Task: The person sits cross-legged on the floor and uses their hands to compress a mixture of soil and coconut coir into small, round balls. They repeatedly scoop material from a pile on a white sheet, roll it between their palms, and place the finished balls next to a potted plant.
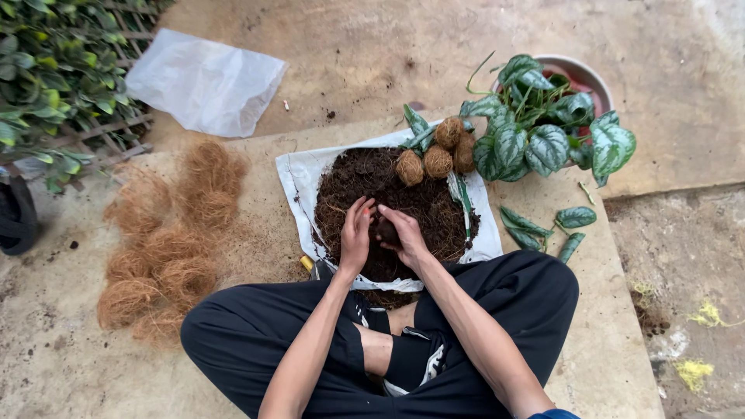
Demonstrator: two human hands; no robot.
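Between both hands' grip [380, 231], soil clump [386, 230]

You're in an outdoor garden spot, seated cross-legged on a bare concrete slab [388, 46]. A leafy hedge on a trellis [54, 70] fills the upper left, tufts of coconut fibre [167, 248] lie at left, a soil heap [388, 194] sits centre, and potted variegated cuttings [543, 124] stand upper right.

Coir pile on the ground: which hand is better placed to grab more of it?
Left. The coir pile lies on the left hand's side, with bare concrete between. The right hand cups the soil ball and would have to cross over.
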